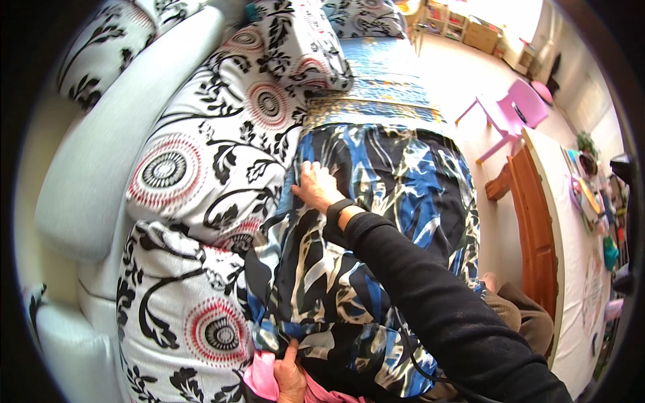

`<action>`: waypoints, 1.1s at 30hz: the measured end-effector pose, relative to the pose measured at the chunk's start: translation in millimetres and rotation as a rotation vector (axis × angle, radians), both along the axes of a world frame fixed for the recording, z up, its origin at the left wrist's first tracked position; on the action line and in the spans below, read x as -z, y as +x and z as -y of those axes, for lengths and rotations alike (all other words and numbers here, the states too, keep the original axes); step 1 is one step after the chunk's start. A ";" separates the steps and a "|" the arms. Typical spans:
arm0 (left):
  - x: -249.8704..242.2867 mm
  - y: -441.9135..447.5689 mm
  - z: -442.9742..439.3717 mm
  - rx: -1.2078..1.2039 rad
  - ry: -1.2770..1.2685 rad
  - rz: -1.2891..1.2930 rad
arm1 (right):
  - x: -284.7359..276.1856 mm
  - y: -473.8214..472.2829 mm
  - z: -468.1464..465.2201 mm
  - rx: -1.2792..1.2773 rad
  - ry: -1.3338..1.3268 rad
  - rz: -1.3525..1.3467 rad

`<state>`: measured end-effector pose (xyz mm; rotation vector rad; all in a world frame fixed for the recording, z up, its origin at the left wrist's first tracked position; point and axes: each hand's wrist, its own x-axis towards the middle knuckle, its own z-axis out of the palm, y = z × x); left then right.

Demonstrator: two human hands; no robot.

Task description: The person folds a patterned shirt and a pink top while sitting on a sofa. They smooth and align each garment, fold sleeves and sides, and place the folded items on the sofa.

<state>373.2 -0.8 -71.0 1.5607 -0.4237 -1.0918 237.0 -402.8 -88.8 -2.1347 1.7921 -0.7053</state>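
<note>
A black garment (363,201) patterned in blue, white and cream lies spread over a blue patterned sofa cover, its wide end away from me. My right hand (317,186) rests at its upper left edge, fingers pointing away; whether they pinch the cloth is hidden. Near the bottom of the view my left hand (291,375) grips the garment's near end, with the thumb on top and the fingers largely out of sight. Bunched around that hand is a pink cloth (264,375).
To the left are large white cushions (216,131) with black leaf and red ring patterns, against a pale sofa back (126,116). A wooden table (564,252) with a white cover stands at right, and a pink child's chair (511,113) beyond it. A black cable (413,355) crosses the garment.
</note>
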 end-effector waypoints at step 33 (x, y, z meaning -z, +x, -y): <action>-71.0 -112.8 7.7 0.759 -0.533 1.267 | 3.7 -164.8 51.1 -0.098 0.161 1.040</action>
